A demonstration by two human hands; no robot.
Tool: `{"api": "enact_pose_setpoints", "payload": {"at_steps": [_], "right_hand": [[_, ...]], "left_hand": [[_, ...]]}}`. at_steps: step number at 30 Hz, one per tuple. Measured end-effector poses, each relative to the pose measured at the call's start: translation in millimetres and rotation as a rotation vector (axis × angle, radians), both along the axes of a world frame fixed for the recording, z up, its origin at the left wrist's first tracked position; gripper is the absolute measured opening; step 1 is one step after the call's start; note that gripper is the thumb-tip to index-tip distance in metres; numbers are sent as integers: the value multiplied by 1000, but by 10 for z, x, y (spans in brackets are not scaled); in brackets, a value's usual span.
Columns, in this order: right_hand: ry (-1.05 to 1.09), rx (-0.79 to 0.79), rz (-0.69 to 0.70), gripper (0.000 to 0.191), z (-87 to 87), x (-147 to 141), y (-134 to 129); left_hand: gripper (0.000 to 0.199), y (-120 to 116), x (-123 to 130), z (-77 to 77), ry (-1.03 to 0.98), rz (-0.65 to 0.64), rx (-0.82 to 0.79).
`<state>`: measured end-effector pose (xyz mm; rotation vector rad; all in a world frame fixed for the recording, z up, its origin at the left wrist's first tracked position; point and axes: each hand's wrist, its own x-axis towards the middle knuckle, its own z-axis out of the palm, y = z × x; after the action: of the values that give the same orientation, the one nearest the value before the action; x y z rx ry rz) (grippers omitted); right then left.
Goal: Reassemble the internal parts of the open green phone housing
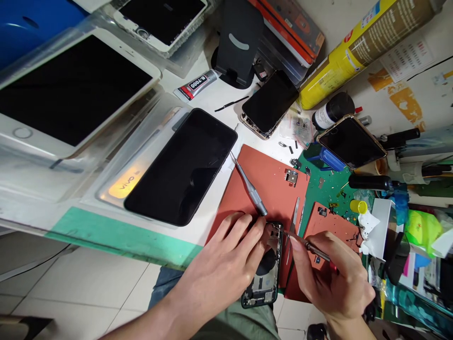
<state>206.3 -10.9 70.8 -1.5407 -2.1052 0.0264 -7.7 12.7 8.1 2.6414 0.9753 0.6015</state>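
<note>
My left hand (230, 257) lies over an opened phone housing (265, 281), its fingers curled on the upper left edge and covering part of the inside. The housing has a dark frame and bare metal within, and it overhangs the table's front edge. My right hand (331, 278) pinches a slim screwdriver (311, 248) whose tip points at the top right corner of the housing. The exact contact of the tip is too small to make out. A grey-handled pointed tool (251, 189) lies on the red mat (269, 165) just beyond my left fingers. Tweezers (295, 217) rest beside the housing.
Left of the mat, a large black phone screen (184, 165) lies on plastic sleeves, with a white tablet (74, 89) behind. At the back are a glue tube (196, 86), a phone stand (235, 42) and a yellow can (354, 52). Small parts litter the green mat (323, 189).
</note>
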Motion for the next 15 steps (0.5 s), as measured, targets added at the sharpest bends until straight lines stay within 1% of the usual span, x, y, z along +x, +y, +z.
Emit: {"api": "enact_pose_setpoints", "payload": {"at_steps": [8,15], "right_hand": [[50,-18,22,25,-18,7,-9],[66,-44,-14,29,-28,-2,-15]], "left_hand": [[43,9,-1,6,18,3,2],[45,6,-5,8,38,-2,8]]}}
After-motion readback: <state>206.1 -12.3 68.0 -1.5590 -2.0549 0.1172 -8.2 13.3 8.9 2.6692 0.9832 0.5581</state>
